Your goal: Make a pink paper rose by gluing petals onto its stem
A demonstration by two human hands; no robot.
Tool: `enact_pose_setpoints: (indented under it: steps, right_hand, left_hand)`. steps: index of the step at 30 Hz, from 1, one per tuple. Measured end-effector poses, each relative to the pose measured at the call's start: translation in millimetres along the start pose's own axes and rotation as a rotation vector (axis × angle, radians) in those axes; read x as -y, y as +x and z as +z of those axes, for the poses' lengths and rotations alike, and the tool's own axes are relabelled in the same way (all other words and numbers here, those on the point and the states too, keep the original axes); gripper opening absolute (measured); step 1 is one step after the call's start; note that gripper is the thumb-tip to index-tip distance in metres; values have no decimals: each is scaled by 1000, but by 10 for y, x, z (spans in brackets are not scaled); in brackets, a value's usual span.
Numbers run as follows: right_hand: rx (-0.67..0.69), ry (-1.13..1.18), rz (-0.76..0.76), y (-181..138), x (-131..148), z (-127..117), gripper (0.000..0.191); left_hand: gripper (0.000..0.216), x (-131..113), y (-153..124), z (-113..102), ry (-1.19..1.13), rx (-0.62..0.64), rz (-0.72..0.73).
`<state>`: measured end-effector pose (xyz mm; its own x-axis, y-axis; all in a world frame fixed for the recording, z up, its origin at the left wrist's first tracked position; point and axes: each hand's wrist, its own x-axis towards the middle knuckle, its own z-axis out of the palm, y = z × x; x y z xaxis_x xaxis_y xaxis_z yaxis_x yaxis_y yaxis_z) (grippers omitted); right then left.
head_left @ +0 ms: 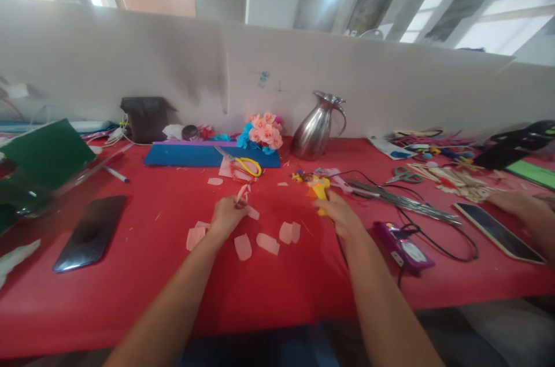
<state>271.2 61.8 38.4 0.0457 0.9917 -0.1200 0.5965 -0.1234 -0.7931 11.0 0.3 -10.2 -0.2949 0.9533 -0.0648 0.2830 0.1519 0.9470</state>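
Note:
My left hand (229, 218) is closed, pinching a small curled piece of pink paper (243, 192) at its fingertips. In my right hand (341, 214) is a yellow glue gun (319, 186), its front end pointing away from me and slightly left. Several pink paper petals (243, 247) lie loose on the red table between and below my hands, some of them overlapping. Just beyond my left hand rest yellow-and-orange-handled scissors (248, 167). Farther back stands a bunch of pink paper flowers (265, 131) with blue ones at its edge.
A steel jug (313, 131) stands by the wall. Phones lie left (91, 233) and right (498, 231). Beside my right forearm are a purple power strip (403, 247) and black cords. Another person's hand (514, 208) reaches in at right. A blue sheet (186, 155) lies behind.

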Motion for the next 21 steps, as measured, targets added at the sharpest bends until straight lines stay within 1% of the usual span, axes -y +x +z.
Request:
enact_pose_setpoints:
  steps: [3, 4, 6, 8, 11, 13, 15, 19, 21]
  right_hand:
    - [222, 436, -22, -146, 105, 15, 23]
    - [291, 534, -11, -197, 139, 19, 23]
    - [386, 598, 19, -292, 192, 24, 26]
    - [452, 605, 41, -367, 209, 21, 31]
    - [490, 639, 39, -427, 177, 12, 37]
    - [483, 637, 36, -447, 149, 17, 37]
    - [460, 573, 14, -472, 141, 39, 36]
    - [396, 299, -121, -577, 188, 107, 34]
    - [400, 164, -187, -639, 216, 128, 36]
  left_hand:
    - [9, -10, -10, -11, 2, 7, 1]
    - [8, -13, -14, -13, -9, 13, 3]
    - [7, -19, -19, -15, -27, 17, 3]
    - [7, -31, -20, -16, -17, 10, -12]
    - [6, -66, -21, -23, 21, 8, -19]
    - [7, -98, -28, -33, 25, 1, -10]
    - [7, -127, -40, -43, 12, -8, -2]
    - [6, -149, -59, -51, 17, -1, -2]
    - [5, -138, -57, -46, 30, 7, 3]
